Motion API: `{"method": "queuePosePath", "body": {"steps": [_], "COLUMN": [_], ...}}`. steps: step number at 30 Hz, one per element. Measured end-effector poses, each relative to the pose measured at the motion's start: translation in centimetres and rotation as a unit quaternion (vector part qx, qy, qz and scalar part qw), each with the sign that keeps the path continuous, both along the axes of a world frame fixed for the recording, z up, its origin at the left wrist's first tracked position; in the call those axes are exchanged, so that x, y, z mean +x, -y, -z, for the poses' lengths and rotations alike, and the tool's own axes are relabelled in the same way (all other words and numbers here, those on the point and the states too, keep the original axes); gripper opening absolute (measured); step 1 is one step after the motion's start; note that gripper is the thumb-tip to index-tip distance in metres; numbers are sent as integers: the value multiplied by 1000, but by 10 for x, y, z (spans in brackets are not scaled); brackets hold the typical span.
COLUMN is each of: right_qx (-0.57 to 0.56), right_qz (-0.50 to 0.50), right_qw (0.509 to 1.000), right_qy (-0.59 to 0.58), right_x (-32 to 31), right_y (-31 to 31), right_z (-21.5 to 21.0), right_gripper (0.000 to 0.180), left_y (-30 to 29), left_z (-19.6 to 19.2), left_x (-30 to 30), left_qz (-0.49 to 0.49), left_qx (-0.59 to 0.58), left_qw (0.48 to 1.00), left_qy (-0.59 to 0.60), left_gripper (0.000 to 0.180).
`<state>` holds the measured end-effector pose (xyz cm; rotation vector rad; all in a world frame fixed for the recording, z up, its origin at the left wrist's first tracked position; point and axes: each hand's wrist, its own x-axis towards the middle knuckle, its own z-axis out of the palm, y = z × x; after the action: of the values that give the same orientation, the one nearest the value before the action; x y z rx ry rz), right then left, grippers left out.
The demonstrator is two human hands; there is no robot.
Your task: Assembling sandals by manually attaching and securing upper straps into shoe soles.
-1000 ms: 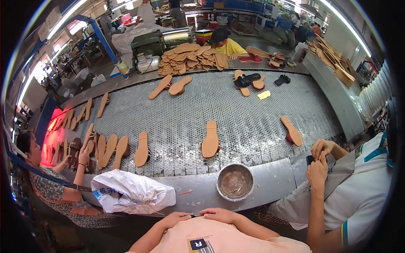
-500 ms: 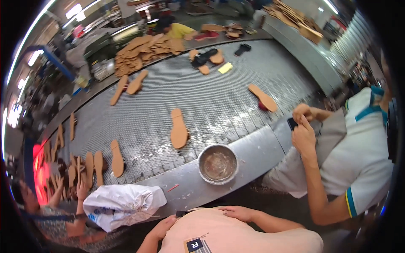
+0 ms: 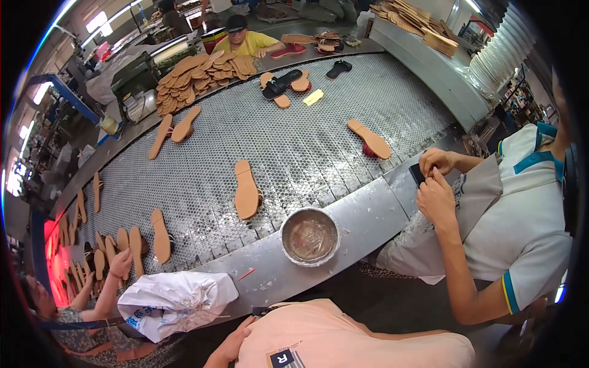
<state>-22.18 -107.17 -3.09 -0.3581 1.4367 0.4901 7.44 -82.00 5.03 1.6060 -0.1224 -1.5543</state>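
Against the side of my pink shirt rests my left hand, its visible fingers lying flat with nothing in them. Beside its fingertips is a small black item, partly hidden by the shirt. My right hand is out of sight behind the shirt; only a strip of that forearm shows. On the metal ledge before me stands a round metal bowl with whitish residue inside. A white plastic bag and a thin red stick lie left of it.
A mesh conveyor carries sandals sole-up, including a tan one near the bowl. A co-worker on the right handles a small dark piece. Another person reaches among sandals at left. Tan soles are heaped on the far side.
My right hand has slipped from view behind the shirt. The view has shifted slightly. The far person in yellow has raised their head, and the left co-worker's hand has moved.
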Motion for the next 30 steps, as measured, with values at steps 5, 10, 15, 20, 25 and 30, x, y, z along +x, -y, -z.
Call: {"method": "queuePosePath", "body": {"steps": [5,10,15,20,25,30], "right_qx": [-65,-15,-12,-127,-158,-226], "right_qz": [9,7,1,-222,-281,-303], "right_qw": [997,999,989,948,917,873], "right_qy": [37,52,146,189,237,308], "right_x": [-30,-28,-38,34,61,40], "right_y": [-9,4,11,55,76,81], "right_z": [72,74,98,4,-45,-14], "right_gripper": [59,60,63,64,65,67], "left_y": [17,22,24,23,16,3], "left_z": [-13,-23,-21,-23,-15,4], "left_x": [-13,-21,-29,-35,-38,-34], "left_qz": [-59,-108,-169,-170,-137,-13], "left_qx": [-45,-63,-70,-50,-26,-21], "left_qw": [997,991,980,982,990,997], "left_qy": [-26,-52,-83,-68,-29,68], "left_gripper": [87,92,91,81,66,84]}}
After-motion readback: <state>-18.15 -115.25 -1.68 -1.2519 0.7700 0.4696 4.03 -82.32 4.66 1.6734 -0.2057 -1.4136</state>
